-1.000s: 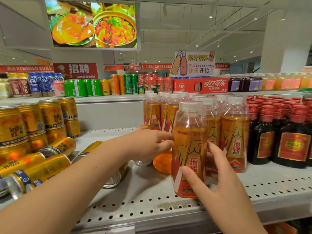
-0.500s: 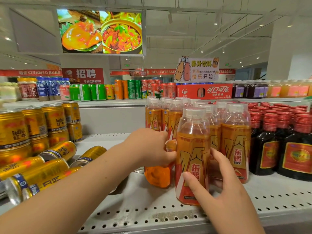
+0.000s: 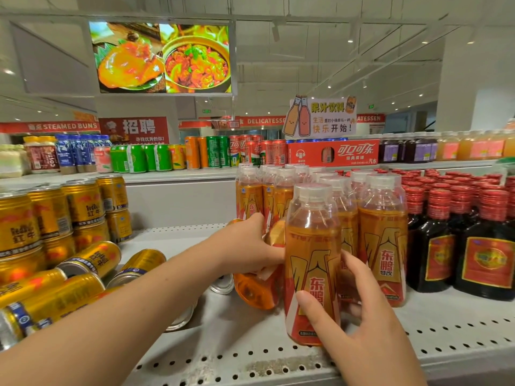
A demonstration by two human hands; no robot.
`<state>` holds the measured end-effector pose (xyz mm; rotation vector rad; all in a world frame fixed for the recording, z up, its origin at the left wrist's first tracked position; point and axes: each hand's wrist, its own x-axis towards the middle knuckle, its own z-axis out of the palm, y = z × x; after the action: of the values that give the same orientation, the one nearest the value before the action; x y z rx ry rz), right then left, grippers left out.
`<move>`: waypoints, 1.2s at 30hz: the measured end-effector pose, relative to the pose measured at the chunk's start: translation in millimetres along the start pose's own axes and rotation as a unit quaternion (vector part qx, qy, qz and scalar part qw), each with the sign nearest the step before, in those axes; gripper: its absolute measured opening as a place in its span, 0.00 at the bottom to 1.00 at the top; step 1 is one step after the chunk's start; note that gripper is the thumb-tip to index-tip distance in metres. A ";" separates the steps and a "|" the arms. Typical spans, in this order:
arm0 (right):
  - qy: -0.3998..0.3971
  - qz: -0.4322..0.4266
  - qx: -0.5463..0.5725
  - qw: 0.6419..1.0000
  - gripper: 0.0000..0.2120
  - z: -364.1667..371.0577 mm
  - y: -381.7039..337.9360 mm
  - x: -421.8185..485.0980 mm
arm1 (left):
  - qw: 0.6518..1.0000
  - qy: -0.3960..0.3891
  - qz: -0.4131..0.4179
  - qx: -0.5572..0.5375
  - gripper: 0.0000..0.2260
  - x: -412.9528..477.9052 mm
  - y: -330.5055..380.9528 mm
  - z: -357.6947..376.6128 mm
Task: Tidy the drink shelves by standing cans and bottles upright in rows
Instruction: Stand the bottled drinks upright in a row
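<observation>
An orange drink bottle (image 3: pixel 311 260) with a white cap stands upright at the front of the grey perforated shelf (image 3: pixel 278 355). My right hand (image 3: pixel 359 324) grips its lower body, thumb on the label and fingers behind. Just left of it, a second orange bottle (image 3: pixel 257 289) tilts with its base toward me, and my left hand (image 3: pixel 245 253) grips its upper part. Rows of the same bottles (image 3: pixel 381 232) stand upright behind and to the right. Several gold cans (image 3: pixel 92 259) lie on their sides at the left.
Stacked upright gold cans (image 3: pixel 47 215) fill the far left. Dark bottles with red caps (image 3: pixel 459 240) stand in rows at the right. A higher back shelf carries green, orange and red cans (image 3: pixel 223 151) and a red carton (image 3: pixel 334 156).
My left hand has lifted the tilted orange bottle from lying toward standing. My right hand stays on the upright front bottle. The camera has tipped slightly downward.
</observation>
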<state>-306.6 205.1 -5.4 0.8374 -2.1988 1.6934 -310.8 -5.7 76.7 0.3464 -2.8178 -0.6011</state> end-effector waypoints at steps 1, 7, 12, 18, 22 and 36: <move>-0.001 -0.002 0.000 1.000 0.38 0.2 -0.3 -0.2 | 1.000 0.016 0.002 -0.019 0.33 -0.1 -1.4 0.2; 0.001 0.003 -0.013 1.000 0.34 3.7 -1.5 -1.3 | 0.980 0.010 0.058 -0.190 0.37 4.3 -8.3 5.5; 0.005 0.001 -0.008 1.000 0.37 3.5 0.1 -0.6 | 0.979 -0.031 0.103 -0.171 0.35 9.9 -5.7 2.8; 0.029 0.002 0.012 1.000 0.32 2.0 -0.8 -3.2 | 0.979 -0.067 0.071 -0.177 0.35 13.8 -19.5 -11.9; 0.038 0.007 -0.018 0.999 0.31 2.5 -4.6 -6.0 | 0.980 -0.065 0.059 -0.179 0.37 15.5 -32.1 -18.2; -0.006 -0.025 -0.170 0.985 0.46 18.4 -13.3 -2.3 | 0.992 -0.010 0.049 -0.120 0.26 16.8 -44.9 -27.0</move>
<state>-294.3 186.2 -1.4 0.8025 -2.3598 1.2397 -311.0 -60.1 84.6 0.1567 -2.7217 -0.9133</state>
